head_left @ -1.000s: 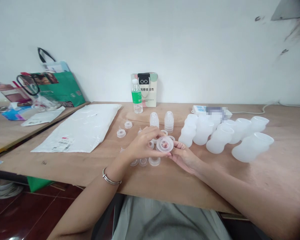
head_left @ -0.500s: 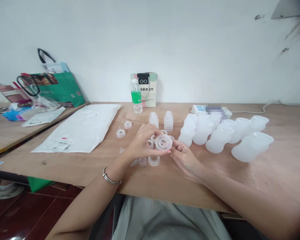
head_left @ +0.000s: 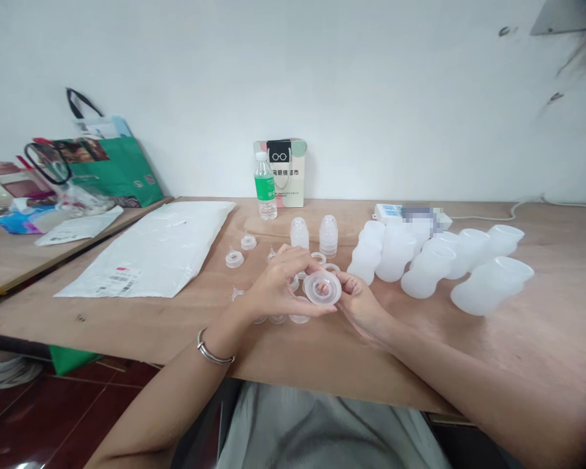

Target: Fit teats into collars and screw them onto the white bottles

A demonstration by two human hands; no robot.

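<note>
My left hand is closed round a translucent baby bottle collar, thumb below and fingers above. The collar's open round side faces me, with a fingertip showing through its middle. My right hand grips the same piece at its right edge, its fingers partly hidden behind it. Just beyond and below my hands lie several loose clear rings, partly covered. To the left stand collars with nipples in them. Two domed clear caps stand behind my hands.
Several frosted wavy bottles stand at the right, a white power strip behind them. A water bottle and a paper bag are at the wall. A white mailing bag lies left; a green bag stands farther left.
The held collar has moved slightly down and right and turned, so its centre now looks open where an inner piece showed before. Both hands stay on it.
</note>
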